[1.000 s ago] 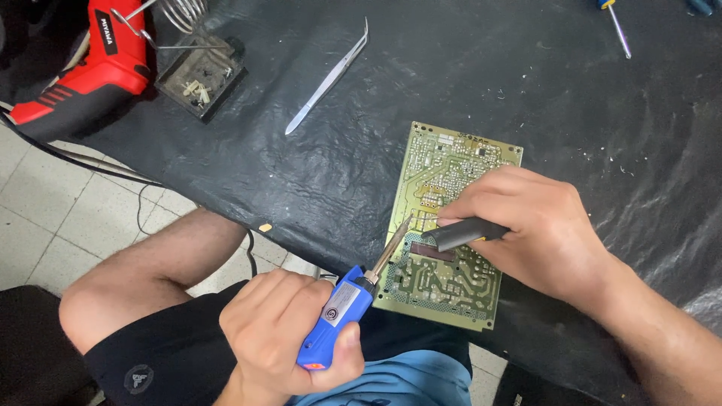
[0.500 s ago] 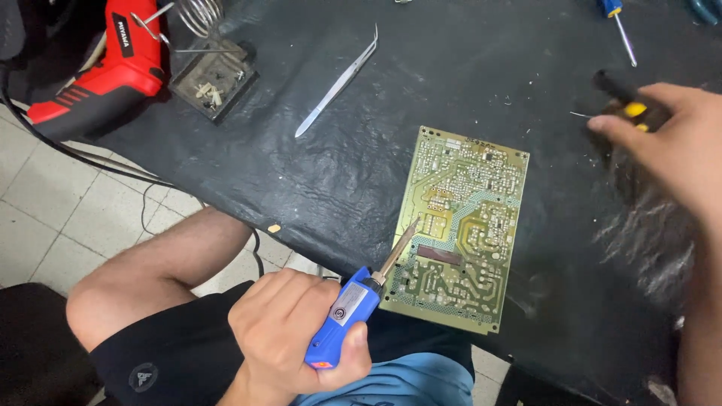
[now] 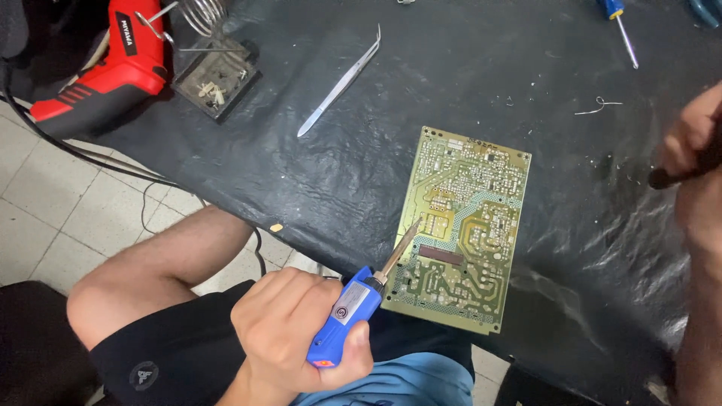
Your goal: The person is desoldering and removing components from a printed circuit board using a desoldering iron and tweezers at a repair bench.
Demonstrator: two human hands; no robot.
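Left hand (image 3: 289, 331): closed around blue soldering iron (image 3: 347, 316), shaft angled up-right, tip meeting green circuit board (image 3: 466, 225) at its left edge; board's long axis runs away from person. Right hand (image 3: 696, 143): well right of board, gripping dark tool handle (image 3: 681, 171). Black work mat (image 3: 301, 165); tweezers (image 3: 342, 81) far-left.

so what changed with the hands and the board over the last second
The right hand lifted off the circuit board and swung away to the right edge of the view, with a dark-handled tool in its grip. The left hand kept its grip on the blue soldering iron, tip at the board's left edge. The board, tweezers and red tool stayed put.
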